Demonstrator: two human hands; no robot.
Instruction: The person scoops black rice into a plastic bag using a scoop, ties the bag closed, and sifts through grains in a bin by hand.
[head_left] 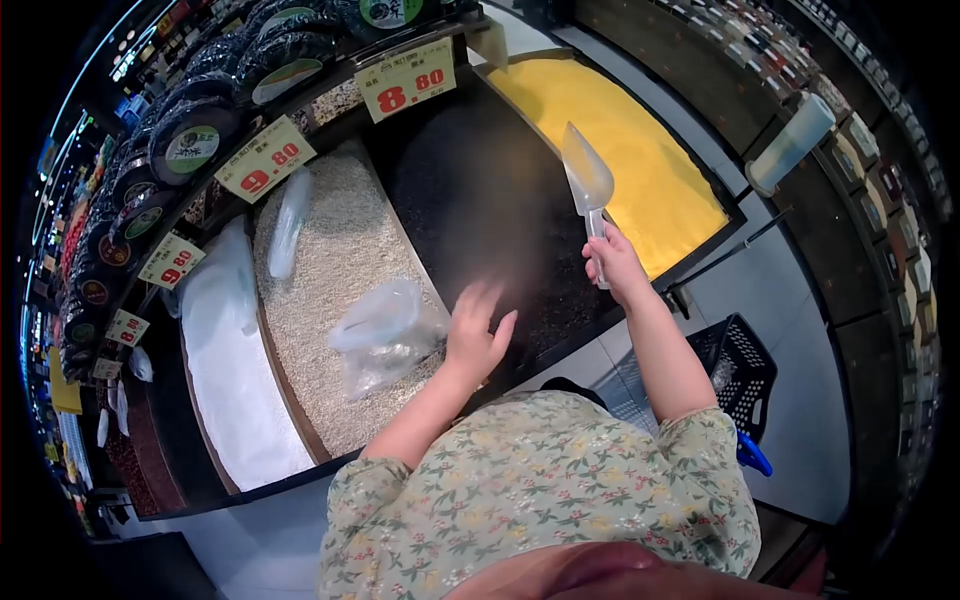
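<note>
- A pale green short-sleeved top with a flower and leaf print (540,470) fills the nearest part of the view.
- The left hand (480,335) has its thumb wide of its loosely extended fingers, near the divider between beige and black grain; whether its fingertips touch anything, I cannot tell.
- The right hand (613,262) wraps its fingers around the handle of a clear plastic scoop with a pointed blade (588,175), tip directed away from the body, above the border of the black and yellow grain.
- A crumpled, see-through plastic bag (385,330) lies on the beige grain, just beside the left hand.
- The bin of coarse beige grain (335,210) also bears a narrow, bunched clear bag (290,222).
- The black grain (560,290) sits between the beige and the bright yellow grain (630,150).
- Fine white grain (235,370) lies left of the beige.
- A black perforated plastic basket (735,375) stands on the floor at right.
- Beyond the bins, cream price cards with red numerals (405,80) front round, dark-wrapped packages (190,145).
</note>
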